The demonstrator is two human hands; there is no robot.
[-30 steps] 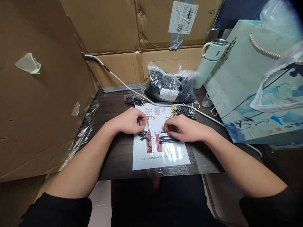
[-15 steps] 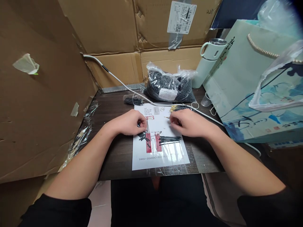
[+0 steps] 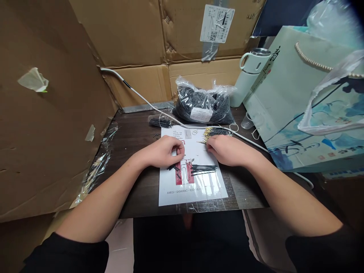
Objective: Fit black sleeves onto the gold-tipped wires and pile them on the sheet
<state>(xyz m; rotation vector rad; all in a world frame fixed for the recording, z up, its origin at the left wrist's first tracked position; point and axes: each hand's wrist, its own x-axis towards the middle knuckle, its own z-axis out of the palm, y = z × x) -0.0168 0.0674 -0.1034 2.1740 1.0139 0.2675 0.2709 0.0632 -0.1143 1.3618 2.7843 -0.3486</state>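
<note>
My left hand (image 3: pixel 170 151) is closed in a pinch over the left side of a printed sheet (image 3: pixel 199 191). Whatever its fingertips hold is too small to make out. Beneath and beside it lie short black tube pieces (image 3: pixel 178 175), partly covered by the hand. My right hand (image 3: pixel 227 150) has its fingers pressed together at the sheet's right edge, touching or very near some gold-tipped ends (image 3: pixel 201 142); its grip is hidden. Just behind it lies a bundle of black wires with gold tips (image 3: pixel 217 131). Several black wires (image 3: pixel 204 168) rest side by side on the sheet between the hands.
A clear bag of black pieces (image 3: pixel 203 102) stands at the back, a bundle of black wires (image 3: pixel 159 122) to its left. A white cable (image 3: pixel 145 99) crosses the table. A pale bottle (image 3: pixel 250 77) and paper bag (image 3: pixel 307 106) stand right; cardboard walls (image 3: pixel 131 34) enclose the table.
My left hand has moved right and slightly nearer, over the short tube pieces. My right hand has shifted slightly right, its fingers drawn closer together by the gold-tipped ends.
</note>
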